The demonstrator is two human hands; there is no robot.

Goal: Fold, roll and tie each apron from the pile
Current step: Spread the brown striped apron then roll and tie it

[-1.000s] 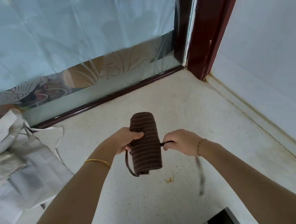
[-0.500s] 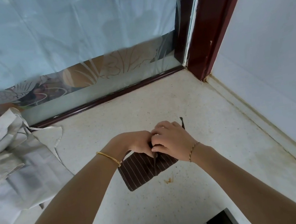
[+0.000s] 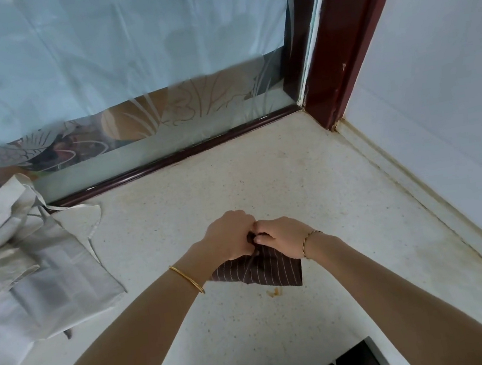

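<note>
Both hands, left hand and right hand, pinch the tie atop the rolled brown pinstriped cloth apron on the speckled counter; soft, light, best held at the strings.

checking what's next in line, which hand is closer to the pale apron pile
Left. The left hand grips the brown striped apron roll on the side facing the pale apron pile; the right hand is pressed against it on the far side, farther from the pile.

Speckled counter w/ frosted glass, dark-red frame, white wall.
</note>
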